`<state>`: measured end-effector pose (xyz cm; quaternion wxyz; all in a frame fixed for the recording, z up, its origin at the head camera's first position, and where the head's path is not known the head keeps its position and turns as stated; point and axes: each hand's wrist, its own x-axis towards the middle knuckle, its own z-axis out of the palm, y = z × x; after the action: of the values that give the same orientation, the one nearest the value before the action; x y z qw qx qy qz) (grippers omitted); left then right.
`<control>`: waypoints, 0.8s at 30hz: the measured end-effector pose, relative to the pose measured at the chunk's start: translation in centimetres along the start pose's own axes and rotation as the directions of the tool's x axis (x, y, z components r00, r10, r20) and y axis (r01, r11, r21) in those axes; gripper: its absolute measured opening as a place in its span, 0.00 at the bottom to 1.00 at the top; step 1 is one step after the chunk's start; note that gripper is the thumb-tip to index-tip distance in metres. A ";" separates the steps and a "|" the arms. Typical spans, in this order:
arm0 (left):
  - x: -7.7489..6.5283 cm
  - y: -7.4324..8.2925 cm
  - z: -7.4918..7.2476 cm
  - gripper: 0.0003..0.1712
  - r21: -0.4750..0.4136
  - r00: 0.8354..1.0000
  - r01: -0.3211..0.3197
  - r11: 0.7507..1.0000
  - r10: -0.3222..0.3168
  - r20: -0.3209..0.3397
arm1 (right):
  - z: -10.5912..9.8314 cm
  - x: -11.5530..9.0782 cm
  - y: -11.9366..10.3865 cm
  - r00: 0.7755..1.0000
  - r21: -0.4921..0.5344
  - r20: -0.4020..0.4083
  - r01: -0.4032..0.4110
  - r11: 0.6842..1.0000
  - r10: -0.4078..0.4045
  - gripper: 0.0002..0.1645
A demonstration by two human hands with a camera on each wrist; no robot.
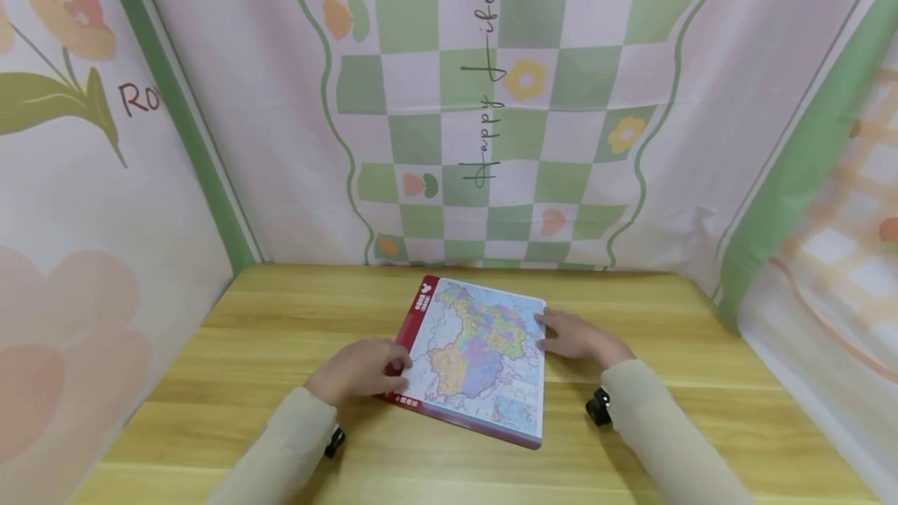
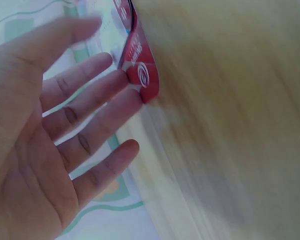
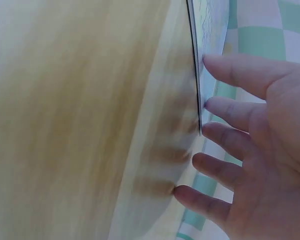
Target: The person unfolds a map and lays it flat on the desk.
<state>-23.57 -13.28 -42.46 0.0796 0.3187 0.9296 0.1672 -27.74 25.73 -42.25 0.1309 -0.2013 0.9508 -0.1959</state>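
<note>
A thin rectangular map board (image 1: 480, 357) with a coloured map and red borders lies turned at an angle on the wooden table. At its left red edge is my left hand (image 1: 365, 369), fingers loosely bent and thumb over the border. In the left wrist view that hand (image 2: 65, 115) has its fingers spread, with fingertips right at the board's red corner (image 2: 147, 80). My right hand (image 1: 575, 333) is by the opposite edge. From the right wrist, its relaxed fingers (image 3: 225, 135) appear spread, the upper fingertips close against the board's thin edge (image 3: 195, 65).
The wooden table (image 1: 295, 310) has a light, striped grain. Behind it hangs a green-and-white checked curtain (image 1: 526, 139) with flowers and lettering. Printed fabric walls (image 1: 105, 217) stand at both sides. Dark wrist devices (image 1: 599, 407) show under the sleeves.
</note>
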 end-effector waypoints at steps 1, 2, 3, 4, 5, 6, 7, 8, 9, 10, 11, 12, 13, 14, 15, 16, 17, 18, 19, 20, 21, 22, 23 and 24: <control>0.1 -0.2 0.0 0.13 -0.012 1.000 0.002 1.000 -0.002 -0.002 | 0.0 -0.2 -0.1 1.000 0.010 0.007 -0.005 1.000 0.005 0.37; 0.3 -0.3 0.0 0.12 -0.020 1.000 0.007 1.000 -0.007 -0.001 | 0.0 -0.5 -0.2 1.000 0.017 0.013 -0.007 1.000 0.007 0.37; 0.4 -0.5 0.0 0.11 -0.020 1.000 0.007 1.000 -0.007 -0.002 | 0.0 -0.7 -0.3 1.000 0.025 0.019 -0.009 1.000 0.009 0.38; 0.5 -0.6 0.0 0.11 -0.018 1.000 0.011 1.000 -0.011 0.000 | 0.0 -0.9 -0.4 1.000 0.028 0.026 -0.008 1.000 0.007 0.39; 0.6 -0.7 0.0 0.11 -0.018 1.000 0.017 1.000 -0.017 -0.001 | 0.0 -1.2 -0.6 0.999 0.033 0.034 -0.005 0.999 0.004 0.39; 0.8 -0.9 0.0 0.12 -0.019 1.000 0.023 1.000 -0.023 0.000 | 0.0 -1.4 -0.7 0.999 0.036 0.039 -0.002 0.999 0.001 0.40; 0.9 -1.0 -0.1 0.12 -0.023 1.000 0.028 0.999 -0.028 0.000 | 0.0 -1.7 -0.8 0.999 0.038 0.042 0.001 0.999 -0.002 0.40; 1.0 -1.1 -0.1 0.12 -0.023 0.999 0.033 0.999 -0.033 0.001 | 0.0 -1.9 -0.9 0.999 0.039 0.045 0.002 0.999 -0.004 0.41; 1.1 -1.3 -0.1 0.13 -0.022 0.999 0.033 0.999 -0.033 0.000 | 0.1 -2.1 -1.1 0.999 0.036 0.047 0.006 0.999 -0.007 0.41; 1.2 -1.4 -0.1 0.14 -0.022 0.999 0.034 0.999 -0.034 0.000 | 0.1 -2.4 -1.2 0.999 0.027 0.050 0.012 1.000 -0.013 0.41; 1.3 -1.5 0.0 0.15 -0.017 0.999 0.035 0.999 -0.035 -0.001 | 0.2 -2.5 -1.4 0.999 0.032 0.053 0.005 0.999 -0.007 0.42; 1.4 -1.6 0.0 0.15 -0.007 0.999 0.036 0.999 -0.036 -0.003 | 0.2 -2.7 -1.5 0.998 0.028 0.056 0.006 1.000 -0.007 0.42; 1.6 -1.7 0.1 0.16 0.001 0.999 0.039 0.999 -0.039 -0.005 | 0.3 -2.9 -1.6 0.998 0.030 0.060 0.005 1.000 -0.007 0.42; 1.7 -1.7 0.1 0.17 0.012 0.999 0.043 0.999 -0.043 -0.005 | 0.3 -3.0 -1.7 0.998 0.030 0.063 0.004 1.000 -0.006 0.42; 1.8 -1.8 0.1 0.18 0.018 0.999 0.053 0.998 -0.053 -0.005 | 0.4 -3.2 -1.8 0.998 0.030 0.064 0.007 1.000 -0.008 0.42; 2.0 -1.8 0.2 0.19 0.022 0.998 0.059 0.998 -0.059 -0.007 | 0.4 -3.3 -1.9 0.998 0.032 0.067 0.004 0.999 -0.007 0.42; 2.1 -1.9 0.2 0.19 0.027 0.998 0.068 0.997 -0.068 -0.007 | 0.5 -3.4 -2.0 0.998 0.038 0.068 0.001 0.999 -0.003 0.42; 2.3 -1.9 0.2 0.20 0.028 0.997 0.073 0.997 -0.073 -0.005 | 0.5 -3.6 -2.1 0.998 0.035 0.069 0.006 0.999 -0.008 0.42; 2.4 -1.8 0.2 0.21 0.029 0.997 0.077 0.997 -0.077 -0.002 | 0.6 -3.7 -2.2 0.998 0.031 0.068 0.011 0.999 -0.013 0.42; 2.5 -1.7 0.2 0.22 0.034 0.997 0.083 0.996 -0.083 0.003 | 0.6 -3.8 -2.3 0.998 0.025 0.068 0.015 1.000 -0.016 0.42; 2.7 -1.7 0.3 0.23 0.037 0.996 0.087 0.996 -0.087 0.008 | 0.6 -3.9 -2.4 0.997 0.018 0.070 0.016 1.000 -0.017 0.42; 2.8 -1.6 0.3 0.24 0.042 0.996 0.090 0.995 -0.091 0.013 | 0.6 -4.0 -2.5 0.997 0.007 0.073 0.018 1.000 -0.018 0.41; 2.9 -1.5 0.3 0.25 0.048 0.995 0.101 0.994 -0.102 0.020 | 0.7 -4.1 -2.6 0.997 -0.003 0.076 0.020 1.000 -0.020 0.41; 3.0 -1.5 0.3 0.26 0.049 0.994 0.107 0.993 -0.108 0.023 | 0.7 -4.1 -2.7 0.997 -0.015 0.078 0.023 1.000 -0.021 0.41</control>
<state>-26.68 -12.44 -43.42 0.0930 0.2721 0.9480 0.1365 -22.94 25.01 -41.01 0.1641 -0.2203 0.9442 -0.1817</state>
